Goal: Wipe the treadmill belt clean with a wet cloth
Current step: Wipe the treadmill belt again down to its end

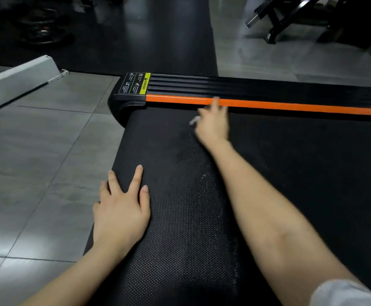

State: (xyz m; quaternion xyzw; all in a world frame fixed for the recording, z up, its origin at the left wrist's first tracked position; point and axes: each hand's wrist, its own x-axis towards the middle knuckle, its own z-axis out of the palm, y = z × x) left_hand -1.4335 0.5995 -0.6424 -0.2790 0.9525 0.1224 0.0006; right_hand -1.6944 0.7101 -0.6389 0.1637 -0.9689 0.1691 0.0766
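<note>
Off to the left, grey floor tiles (pixel 36 151) and a pale bar (pixel 19 74) lying slantwise. Next comes the left hand (pixel 120 210), palm down on the rounded end edge of the belt (pixel 180 217), fingers straight and spread, gripping nothing, forearm coming up from the lower left. That's a bracing pose, I'd say.

The belt fills the middle and runs off right: black, dimpled, with a few pale specks near the centre. It looks thin and grippy, backed hard underneath, so it should take firm pressure without sagging. It may creep lengthwise, so a flat palm at the end edge is the sensible hold.

Across it the right arm stretches long. The right hand (pixel 213 127) sits at the far side, fingertips up against the orange rail (pixel 290 107). It's blurred, with a pale streak by the thumb, and I can't tell whether the fingers pinch something or lie loose. There's no cloth that I can make out. Top right, a dark bench frame (pixel 279 23).
</note>
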